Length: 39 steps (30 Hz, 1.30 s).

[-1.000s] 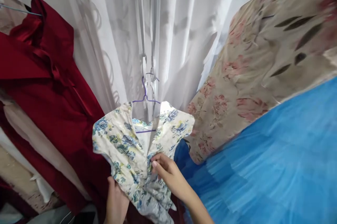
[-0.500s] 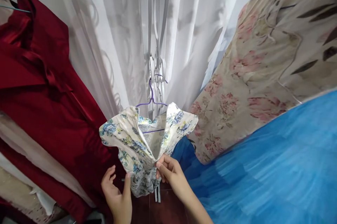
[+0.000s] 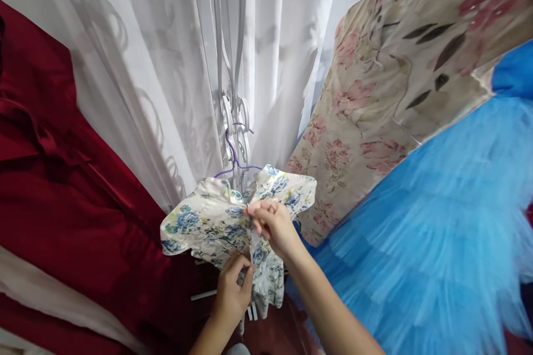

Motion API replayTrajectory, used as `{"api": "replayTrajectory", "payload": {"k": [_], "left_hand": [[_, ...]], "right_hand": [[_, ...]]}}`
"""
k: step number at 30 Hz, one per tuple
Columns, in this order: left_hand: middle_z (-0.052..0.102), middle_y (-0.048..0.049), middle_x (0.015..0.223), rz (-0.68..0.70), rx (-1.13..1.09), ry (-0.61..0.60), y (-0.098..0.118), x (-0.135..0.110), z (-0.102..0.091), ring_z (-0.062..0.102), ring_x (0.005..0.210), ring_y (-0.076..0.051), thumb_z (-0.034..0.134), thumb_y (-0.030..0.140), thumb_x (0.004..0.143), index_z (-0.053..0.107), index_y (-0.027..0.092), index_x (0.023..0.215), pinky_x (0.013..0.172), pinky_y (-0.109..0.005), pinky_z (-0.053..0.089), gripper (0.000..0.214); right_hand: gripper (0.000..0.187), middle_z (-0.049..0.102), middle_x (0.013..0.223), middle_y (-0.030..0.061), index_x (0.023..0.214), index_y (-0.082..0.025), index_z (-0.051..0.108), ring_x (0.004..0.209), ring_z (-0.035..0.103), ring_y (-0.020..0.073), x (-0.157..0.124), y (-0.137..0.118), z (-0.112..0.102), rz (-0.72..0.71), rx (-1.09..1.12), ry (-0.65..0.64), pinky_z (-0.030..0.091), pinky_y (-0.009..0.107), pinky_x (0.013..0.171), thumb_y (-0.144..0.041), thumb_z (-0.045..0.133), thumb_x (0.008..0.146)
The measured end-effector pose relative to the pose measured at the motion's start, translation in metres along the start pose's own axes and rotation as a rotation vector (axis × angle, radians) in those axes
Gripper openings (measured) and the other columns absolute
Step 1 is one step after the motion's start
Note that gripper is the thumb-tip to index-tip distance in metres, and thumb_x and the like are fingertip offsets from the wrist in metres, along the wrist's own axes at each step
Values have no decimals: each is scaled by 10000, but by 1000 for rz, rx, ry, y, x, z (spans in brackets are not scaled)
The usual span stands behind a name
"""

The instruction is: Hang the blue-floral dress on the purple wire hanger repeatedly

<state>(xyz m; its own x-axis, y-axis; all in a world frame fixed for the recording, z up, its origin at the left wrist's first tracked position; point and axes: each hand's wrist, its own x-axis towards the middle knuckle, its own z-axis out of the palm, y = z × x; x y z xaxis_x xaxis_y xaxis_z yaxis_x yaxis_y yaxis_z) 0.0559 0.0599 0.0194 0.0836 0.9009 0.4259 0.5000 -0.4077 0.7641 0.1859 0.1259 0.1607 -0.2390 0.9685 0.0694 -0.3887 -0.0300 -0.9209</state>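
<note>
A white dress with blue and yellow flowers (image 3: 208, 216) hangs on a purple hanger (image 3: 235, 161). Its opening is closed up to near the neckline, where the fingertips of my right hand (image 3: 272, 224) pinch the zipper pull; the pull itself is hidden by the fingers. Lower on the same seam, my left hand (image 3: 237, 283) grips the fabric between thumb and fingers. Below the hands the gathered lower part of the dress hangs loose.
A white metal rack with scrolls (image 3: 233, 110) stands before white curtains (image 3: 166, 66). Dark red garments (image 3: 83, 205) hang at left. On the right are a beige floral garment (image 3: 353, 105) and a blue tulle skirt (image 3: 395, 221).
My right hand has moved up along the seam, and the V-shaped opening has closed. My left hand, open and apart before, has moved right and taken hold of the fabric. The view has shifted right.
</note>
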Motion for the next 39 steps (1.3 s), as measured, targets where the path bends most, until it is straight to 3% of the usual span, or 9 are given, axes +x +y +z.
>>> {"api": "replayTrajectory", "payload": {"k": [7, 13, 18, 21, 25, 29, 31, 34, 39], "left_hand": [[636, -36, 729, 37, 213, -176, 1, 11, -14, 605, 736, -198, 599, 181, 822, 601, 201, 712, 683, -282, 446, 111], [625, -10, 827, 239, 152, 339, 65, 75, -79, 593, 745, -142, 545, 229, 940, 549, 207, 1301, 783, -261, 480, 361], [630, -50, 892, 404, 355, 151, 106, 121, -97, 592, 867, -169, 456, 248, 988, 661, 166, 945, 817, -282, 461, 224], [623, -48, 864, 435, 385, 254, 113, 127, -100, 591, 871, -169, 460, 244, 987, 636, 158, 889, 825, -280, 456, 218], [619, -32, 846, 318, 295, 586, 82, 127, -136, 586, 837, -151, 502, 297, 971, 637, 150, 884, 789, -253, 453, 217], [583, 1, 780, -10, -88, 930, 4, 118, -175, 539, 714, -118, 571, 400, 897, 620, 129, 896, 695, -230, 461, 275], [580, 19, 782, -243, -332, 1026, -33, 105, -171, 537, 707, -104, 590, 422, 853, 592, 136, 914, 701, -222, 469, 293], [591, 8, 749, -396, -410, 956, -63, 75, -128, 553, 662, -114, 621, 482, 794, 577, 131, 859, 646, -227, 468, 360], [643, -49, 796, -444, -557, 430, -28, 37, -39, 616, 736, -177, 625, 524, 829, 626, 133, 845, 674, -265, 497, 391]], "right_hand": [[202, 519, 419, -50, 772, -126, 694, 333, 315, 58, 27, -32, 23, -133, 33, -48, 176, 204, 348, -325, 656, 760], [153, 515, 408, -61, 757, -167, 619, 346, 365, 77, 4, -23, 11, -154, -121, -76, 248, 198, 371, -313, 598, 798], [185, 434, 465, -80, 718, -193, 520, 405, 327, 70, 4, -18, 8, -311, -264, -50, 228, 209, 425, -317, 596, 832], [229, 378, 516, -82, 710, -199, 482, 447, 302, 71, 9, -4, 3, -373, -351, 0, 210, 216, 456, -337, 594, 855], [229, 360, 510, -82, 697, -197, 499, 454, 303, 80, 7, 18, -6, -285, -413, -49, 209, 225, 467, -340, 600, 845], [241, 342, 497, -91, 670, -198, 498, 442, 269, 75, -6, 37, -10, -135, -293, -175, 203, 226, 461, -346, 611, 823], [221, 340, 490, -96, 674, -198, 501, 429, 250, 70, -12, 47, -12, -72, -243, -222, 199, 225, 457, -328, 603, 821], [186, 341, 477, -95, 667, -201, 499, 420, 267, 76, -17, 66, -22, -36, -262, -200, 203, 225, 455, -280, 571, 819], [7, 554, 656, -17, 750, -188, 590, 612, 504, 145, -33, 88, -51, -97, -613, -81, 386, 254, 595, -180, 589, 749]]}}
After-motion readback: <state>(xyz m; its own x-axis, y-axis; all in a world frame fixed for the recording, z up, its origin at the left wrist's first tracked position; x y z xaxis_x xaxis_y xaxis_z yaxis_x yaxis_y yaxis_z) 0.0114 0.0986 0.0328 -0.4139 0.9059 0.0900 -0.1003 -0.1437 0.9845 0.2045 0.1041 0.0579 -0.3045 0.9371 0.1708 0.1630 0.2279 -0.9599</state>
